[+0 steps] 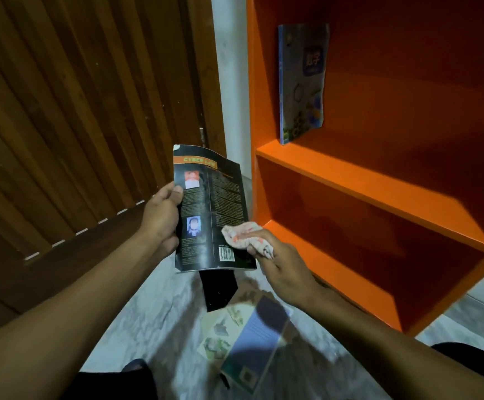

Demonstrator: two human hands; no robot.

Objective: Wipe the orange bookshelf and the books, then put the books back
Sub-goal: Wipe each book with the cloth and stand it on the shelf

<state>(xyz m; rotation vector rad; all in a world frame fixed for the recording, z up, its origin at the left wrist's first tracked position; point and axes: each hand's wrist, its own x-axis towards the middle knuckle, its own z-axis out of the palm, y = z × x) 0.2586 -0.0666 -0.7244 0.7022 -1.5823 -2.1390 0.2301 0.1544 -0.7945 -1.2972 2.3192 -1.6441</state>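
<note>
Fingers of our left hand [162, 215] grip the black book [210, 209], our right hand [281, 264] pinching the cloth [242, 236] against its cover beside the orange bookshelf [373, 186]; one blue book [302, 82] shelved, several books [252, 336] await on the floor [148, 327].

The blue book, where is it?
In the head view, the blue book stands upright at the left end of the orange bookshelf's upper shelf, leaning on its side wall, alone, above the black book.

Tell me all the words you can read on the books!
"CYBER", then a blurred word: orange band atop the black book in the left hand.
Fine print, barcode digits: too small.
Blue book on the shelf: two large characters, blurred.
Floor books: unreadable.
</note>
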